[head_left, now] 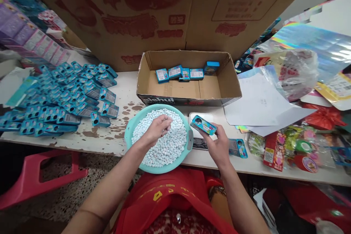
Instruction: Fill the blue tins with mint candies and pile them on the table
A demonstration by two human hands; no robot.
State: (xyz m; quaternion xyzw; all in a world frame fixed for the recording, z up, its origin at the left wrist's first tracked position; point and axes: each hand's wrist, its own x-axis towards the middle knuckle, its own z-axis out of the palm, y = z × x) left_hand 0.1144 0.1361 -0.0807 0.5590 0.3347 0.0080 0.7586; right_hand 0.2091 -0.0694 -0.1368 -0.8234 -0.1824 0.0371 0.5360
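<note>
Over a round turquoise basin [128, 131] my left hand [159, 128] hovers with its fingers curled closed; what is inside them, if anything, is hidden. Small white candies [164, 151] fill the basin. To the right of its rim, my right hand [218, 142] grips a small blue candy box [203, 125], tilted, with a dark round opening at its left end. Beneath that box lies a white scale-like device [201, 143], partly covered. Another blue box [238, 148] rests on the table just right of my right hand.
A low open carton [189, 101] behind the basin contains several blue boxes [196, 74]. Many more blue boxes [68, 98] are heaped on the left. Paper sheets [260, 98] and packaged sweets [275, 151] cover the right side. A large carton [170, 11] stands at the back.
</note>
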